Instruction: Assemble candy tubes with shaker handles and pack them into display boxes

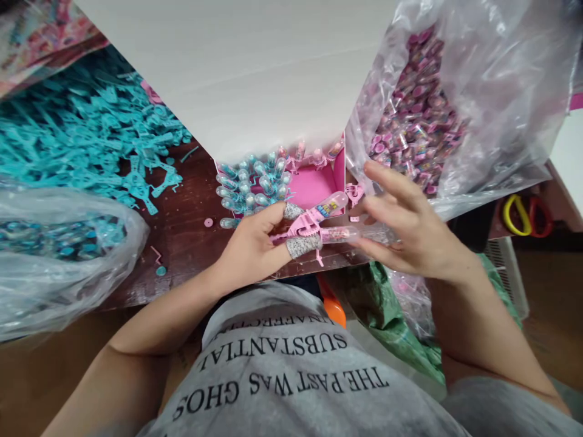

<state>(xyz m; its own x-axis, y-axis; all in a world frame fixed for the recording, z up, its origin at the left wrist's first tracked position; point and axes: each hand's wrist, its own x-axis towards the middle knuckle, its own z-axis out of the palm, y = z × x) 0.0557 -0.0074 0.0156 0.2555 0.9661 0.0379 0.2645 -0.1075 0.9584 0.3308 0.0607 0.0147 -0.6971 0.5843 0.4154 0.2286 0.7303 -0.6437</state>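
My left hand, with grey wraps on its thumb and a finger, is closed on a pink plastic toy piece. A clear round-ended capsule with coloured beads sticks out of this piece towards the upper right. Below it, a tube with pink contents points right. Its right end meets a clear plastic tube, held loosely between the thumb and fingers of my right hand. The other right fingers are spread and slightly blurred. Just past them lies another pink piece.
An open-lidded box, pink inside, holds several teal and pink filled toys. Teal plastic parts are heaped at left, above a bag of teal capsules. A clear bag holds pink-capped capsules at right. Yellow-and-red-handled scissors lie farther right.
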